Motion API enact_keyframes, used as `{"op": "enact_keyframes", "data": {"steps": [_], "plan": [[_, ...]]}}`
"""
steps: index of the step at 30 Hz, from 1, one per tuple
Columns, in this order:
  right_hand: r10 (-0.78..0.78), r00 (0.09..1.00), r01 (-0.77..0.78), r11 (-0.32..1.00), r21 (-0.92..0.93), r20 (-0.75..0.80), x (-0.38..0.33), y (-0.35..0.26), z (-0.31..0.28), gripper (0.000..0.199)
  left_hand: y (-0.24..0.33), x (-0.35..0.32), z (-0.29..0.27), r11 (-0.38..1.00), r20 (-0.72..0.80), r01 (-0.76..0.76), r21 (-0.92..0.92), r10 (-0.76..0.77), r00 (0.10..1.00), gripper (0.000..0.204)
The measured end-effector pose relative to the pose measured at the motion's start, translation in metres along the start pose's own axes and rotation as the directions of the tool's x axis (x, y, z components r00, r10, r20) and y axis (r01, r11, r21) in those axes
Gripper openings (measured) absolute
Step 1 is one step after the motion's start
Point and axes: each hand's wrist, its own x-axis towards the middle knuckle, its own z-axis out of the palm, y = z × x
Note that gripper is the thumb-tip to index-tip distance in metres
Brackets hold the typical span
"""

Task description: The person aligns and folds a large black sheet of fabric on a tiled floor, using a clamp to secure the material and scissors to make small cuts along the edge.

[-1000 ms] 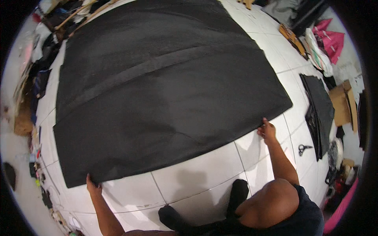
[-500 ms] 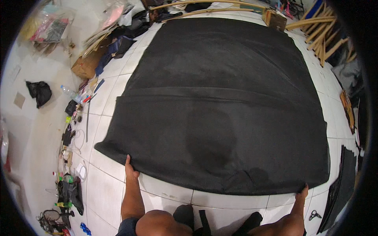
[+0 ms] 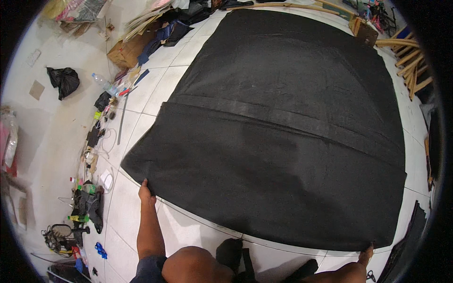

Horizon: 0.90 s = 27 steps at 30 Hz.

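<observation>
A large sheet of black fabric (image 3: 283, 174) lies spread over the white tiled floor, with a raised crease or fold line running across its middle. My left hand (image 3: 147, 193) pinches the near edge close to the left corner, thumb on top and the other fingers hidden beneath. At the near right corner my right hand (image 3: 365, 256) grips the same edge, its fingers partly out of sight. Between the hands the near edge runs in front of my knees.
Small tools, bags and bottles line the wall at left, with a cardboard box (image 3: 130, 51) farther up. Bundled tan rods (image 3: 409, 66) lie far right. Folded black cloth (image 3: 406, 240) and scissors (image 3: 371, 275) lie near right.
The view has turned, so the fabric appears slanted lower toward the right. Wrinkles near the right part of the near edge have smoothed out. Both hands still hold the edge.
</observation>
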Motion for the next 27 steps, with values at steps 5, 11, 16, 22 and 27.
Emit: {"op": "enact_keyframes", "data": {"steps": [5, 11, 16, 22, 27], "plan": [[-0.012, 0.998, 0.009, 0.999, -0.051, -0.057, 0.015, -0.045, -0.031, 0.054, -0.033, 0.038, -0.046, 0.994, -0.047, 0.096, 0.053, -0.094, 0.994, 0.040], [-0.427, 0.893, 0.167, 0.012, -0.986, 0.146, 0.004, -0.121, 0.079, 0.056, -0.027, 0.080, -0.077, 0.989, -0.149, 0.055, 0.137, -0.034, 0.988, 0.032], [0.025, 0.761, 0.533, -0.593, -0.603, 0.648, -0.071, -0.097, 0.329, 0.063, 0.010, 0.083, -0.063, 0.919, -0.250, -0.012, 0.395, 0.120, 0.961, 0.057], [0.094, 0.278, 0.806, -0.564, -0.179, 0.956, -0.218, -0.019, 0.542, 0.065, 0.024, 0.099, -0.079, 0.890, -0.100, -0.076, 0.450, 0.135, 0.986, 0.046], [0.092, 0.315, 0.790, -0.577, -0.207, 0.944, -0.232, 0.029, 0.598, 0.059, 0.054, 0.103, -0.070, 0.756, 0.010, -0.039, 0.653, 0.043, 0.999, 0.030]]}}
